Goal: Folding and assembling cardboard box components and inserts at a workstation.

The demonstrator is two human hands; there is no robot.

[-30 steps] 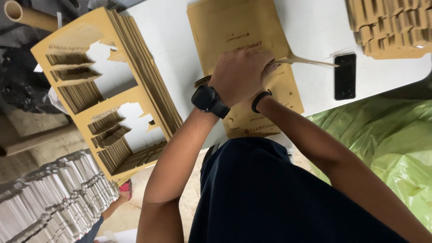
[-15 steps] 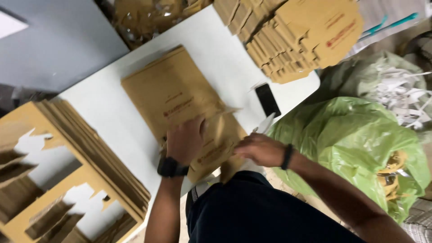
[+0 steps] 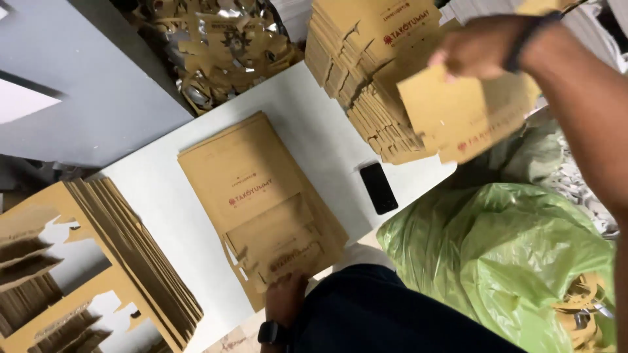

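Right hand (image 3: 481,49) at 1 o'clock, fingers pinched on cardboard blank (image 3: 464,114) above right stack (image 3: 366,65). Blank light, stiff, thin; hold by top edge, flexes if waved. Left hand (image 3: 286,297) at 6 o'clock presses flat on sheet pile (image 3: 258,189), no closed grasp. One phone (image 3: 379,187), one green bag (image 3: 497,261), two hands.

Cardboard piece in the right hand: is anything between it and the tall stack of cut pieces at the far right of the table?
Nothing visible. The right hand holds the cardboard piece right at the near edge of the tall stack. The black phone lies lower on the white table, clear of it.
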